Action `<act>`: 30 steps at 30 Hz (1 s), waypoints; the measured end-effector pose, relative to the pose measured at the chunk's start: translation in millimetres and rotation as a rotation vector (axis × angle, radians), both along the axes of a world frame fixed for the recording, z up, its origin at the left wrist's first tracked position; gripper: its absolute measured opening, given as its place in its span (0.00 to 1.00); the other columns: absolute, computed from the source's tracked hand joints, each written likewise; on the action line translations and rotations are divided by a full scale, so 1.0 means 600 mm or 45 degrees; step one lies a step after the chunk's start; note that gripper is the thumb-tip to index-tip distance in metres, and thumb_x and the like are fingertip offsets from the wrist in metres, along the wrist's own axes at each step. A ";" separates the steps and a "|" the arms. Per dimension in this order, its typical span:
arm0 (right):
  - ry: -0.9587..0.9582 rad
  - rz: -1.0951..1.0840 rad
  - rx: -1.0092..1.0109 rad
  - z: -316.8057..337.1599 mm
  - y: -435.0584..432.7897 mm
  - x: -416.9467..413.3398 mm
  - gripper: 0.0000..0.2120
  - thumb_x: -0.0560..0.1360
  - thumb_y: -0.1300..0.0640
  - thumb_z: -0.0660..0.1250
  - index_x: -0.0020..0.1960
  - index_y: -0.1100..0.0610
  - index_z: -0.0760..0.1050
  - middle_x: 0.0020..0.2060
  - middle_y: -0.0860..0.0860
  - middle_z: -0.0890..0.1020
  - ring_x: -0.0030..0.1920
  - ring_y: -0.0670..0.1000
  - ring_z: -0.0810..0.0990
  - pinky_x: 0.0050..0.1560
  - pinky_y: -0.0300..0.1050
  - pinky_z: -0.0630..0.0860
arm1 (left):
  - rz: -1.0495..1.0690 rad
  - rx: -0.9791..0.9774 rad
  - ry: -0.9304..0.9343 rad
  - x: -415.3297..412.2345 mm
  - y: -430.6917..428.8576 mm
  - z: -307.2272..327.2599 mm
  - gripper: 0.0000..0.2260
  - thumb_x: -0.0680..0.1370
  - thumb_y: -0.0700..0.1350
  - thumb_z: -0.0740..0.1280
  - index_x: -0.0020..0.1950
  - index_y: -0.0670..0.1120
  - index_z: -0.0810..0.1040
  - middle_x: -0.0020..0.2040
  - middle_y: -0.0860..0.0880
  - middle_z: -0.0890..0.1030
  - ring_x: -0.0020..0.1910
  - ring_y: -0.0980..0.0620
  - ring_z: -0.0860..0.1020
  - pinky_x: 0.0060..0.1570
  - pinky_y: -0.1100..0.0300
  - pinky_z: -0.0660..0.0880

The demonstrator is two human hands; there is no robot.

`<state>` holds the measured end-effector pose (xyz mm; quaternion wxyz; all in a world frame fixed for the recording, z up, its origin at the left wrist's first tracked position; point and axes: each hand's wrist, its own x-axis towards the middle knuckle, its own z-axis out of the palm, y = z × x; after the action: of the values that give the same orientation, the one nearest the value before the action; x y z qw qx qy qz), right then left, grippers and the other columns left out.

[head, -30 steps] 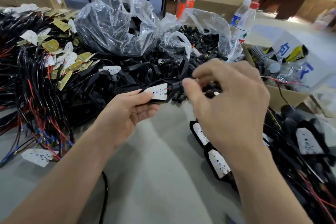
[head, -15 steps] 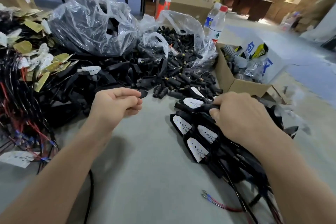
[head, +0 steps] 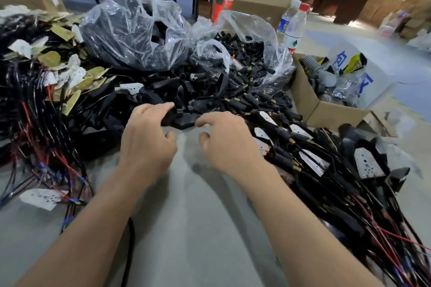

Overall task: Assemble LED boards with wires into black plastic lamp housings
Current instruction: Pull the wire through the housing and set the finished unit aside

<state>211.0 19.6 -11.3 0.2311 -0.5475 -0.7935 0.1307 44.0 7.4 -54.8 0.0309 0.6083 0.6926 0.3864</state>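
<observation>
Left hand [head: 149, 140] grip loose, fingertips [head: 166, 107] on one black housing [head: 183, 121]; right hand [head: 225, 141] grip spread beside (two bottles [head: 295, 28] behind)

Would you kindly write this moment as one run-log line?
left hand: fingers on black housing | right hand: empty, beside it | assembled lamps: piled at right

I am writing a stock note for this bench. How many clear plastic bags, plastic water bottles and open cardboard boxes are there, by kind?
Clear plastic bags of black parts: 2
Clear plastic water bottles: 2
Open brown cardboard box: 1
Total: 5
</observation>
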 end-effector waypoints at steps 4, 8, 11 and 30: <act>0.103 0.034 -0.122 -0.050 0.049 -0.048 0.26 0.77 0.64 0.65 0.75 0.57 0.71 0.69 0.55 0.78 0.69 0.57 0.73 0.68 0.45 0.67 | -0.007 -0.145 0.212 -0.020 0.006 -0.009 0.30 0.73 0.39 0.72 0.75 0.46 0.72 0.71 0.46 0.75 0.69 0.43 0.72 0.66 0.47 0.71; 0.073 0.033 -0.057 -0.089 0.081 -0.071 0.26 0.77 0.60 0.67 0.75 0.57 0.70 0.70 0.55 0.75 0.71 0.58 0.71 0.72 0.52 0.65 | 0.047 -0.150 0.190 -0.037 0.021 -0.011 0.16 0.76 0.40 0.71 0.64 0.45 0.82 0.62 0.47 0.82 0.58 0.41 0.78 0.58 0.48 0.74; 0.162 -0.001 -0.035 -0.097 0.091 -0.070 0.20 0.77 0.59 0.69 0.69 0.55 0.75 0.63 0.55 0.79 0.65 0.59 0.75 0.66 0.54 0.70 | 0.134 -0.053 0.144 -0.040 0.026 -0.007 0.11 0.78 0.43 0.72 0.60 0.44 0.84 0.58 0.47 0.85 0.55 0.41 0.81 0.58 0.48 0.75; 0.954 -0.119 -0.378 -0.053 0.072 -0.039 0.12 0.77 0.63 0.64 0.48 0.54 0.86 0.41 0.50 0.87 0.42 0.51 0.85 0.49 0.47 0.81 | -0.192 0.090 -0.710 0.004 0.017 0.004 0.21 0.78 0.38 0.66 0.62 0.63 0.80 0.49 0.64 0.85 0.42 0.58 0.86 0.38 0.69 0.78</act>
<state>187.5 62.7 -43.2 0.4285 -0.5248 -0.6013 0.4235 46.4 17.3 -52.5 0.2275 0.5289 0.5963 0.5594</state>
